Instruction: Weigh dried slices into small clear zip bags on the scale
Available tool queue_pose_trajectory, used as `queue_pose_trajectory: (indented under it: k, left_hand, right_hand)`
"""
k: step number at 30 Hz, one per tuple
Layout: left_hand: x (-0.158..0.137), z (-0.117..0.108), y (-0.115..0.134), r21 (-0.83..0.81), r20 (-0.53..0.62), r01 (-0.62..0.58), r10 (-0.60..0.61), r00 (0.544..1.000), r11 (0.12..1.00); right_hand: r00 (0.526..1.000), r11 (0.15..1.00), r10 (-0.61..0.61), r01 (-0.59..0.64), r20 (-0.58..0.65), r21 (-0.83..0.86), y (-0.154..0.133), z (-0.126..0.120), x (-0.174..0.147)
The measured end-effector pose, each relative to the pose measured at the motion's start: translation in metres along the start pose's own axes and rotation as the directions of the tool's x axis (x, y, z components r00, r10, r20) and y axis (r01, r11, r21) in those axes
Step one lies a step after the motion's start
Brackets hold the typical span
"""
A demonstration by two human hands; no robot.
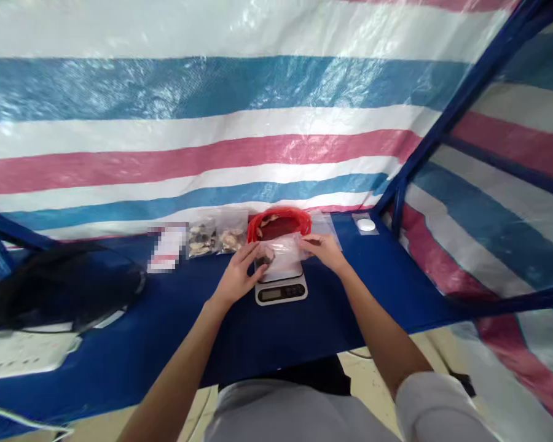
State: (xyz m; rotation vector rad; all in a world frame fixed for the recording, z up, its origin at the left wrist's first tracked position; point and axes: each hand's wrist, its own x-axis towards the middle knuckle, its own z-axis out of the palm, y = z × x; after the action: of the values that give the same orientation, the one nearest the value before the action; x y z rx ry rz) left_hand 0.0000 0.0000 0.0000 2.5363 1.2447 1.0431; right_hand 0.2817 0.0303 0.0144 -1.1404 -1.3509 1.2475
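A clear plastic bag (283, 250) with a few dark dried pieces at its left end lies over a small white kitchen scale (282, 301). My left hand (240, 271) grips the bag's left side, thumb below and fingers above. At the bag's right end my right hand (323, 249) pinches the plastic between thumb and fingers. Just behind the bag stands a round red basket (280, 215) with some brownish dried pieces inside. Two filled clear bags, one of dried slices (201, 238) and one of paler pieces (231, 239), rest left of the basket.
A blurred-out white and red item (168, 247) lies left of the bags. Farther left are a black mesh item (64, 285) and a white power strip (25, 355). A small packet with a white disc (365, 224) lies at the back right. Blue frame bars (399, 202) edge the table.
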Motion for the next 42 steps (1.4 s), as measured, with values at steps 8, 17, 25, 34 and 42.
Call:
queue_pose_trajectory:
  k: [8, 17, 25, 34, 42]
  left_hand:
    - [0.004, 0.011, -0.007, -0.005, 0.018, 0.013, -0.012, 1.000, 1.000]
    - [-0.011, -0.004, -0.007, -0.032, -0.105, 0.106, -0.108, 0.989, 0.994]
    - [-0.046, -0.006, -0.021, 0.235, -0.055, 0.224, -0.217, 0.975, 0.946]
    - [-0.052, 0.001, -0.016, 0.480, 0.096, 0.239, -0.321, 0.942, 0.844]
    - [-0.049, -0.001, -0.013, 0.482, 0.103, 0.269, -0.358, 0.928, 0.834]
  right_hand:
    - [0.997, 0.993, 0.072, -0.071, 0.014, -0.097, 0.015, -0.007, 0.004]
    - [0.999, 0.966, 0.035, -0.041, -0.026, -0.256, 0.017, -0.023, -0.006]
    - [0.933, 0.566, -0.360, 0.225, 0.007, -0.793, 0.034, -0.038, -0.034]
    - [0.940, 0.276, -0.321, 0.207, 0.113, -0.939, 0.070, -0.033, -0.044]
    - [0.950, 0.270, -0.292, 0.191, 0.109, -0.944, 0.069, -0.032, -0.044]
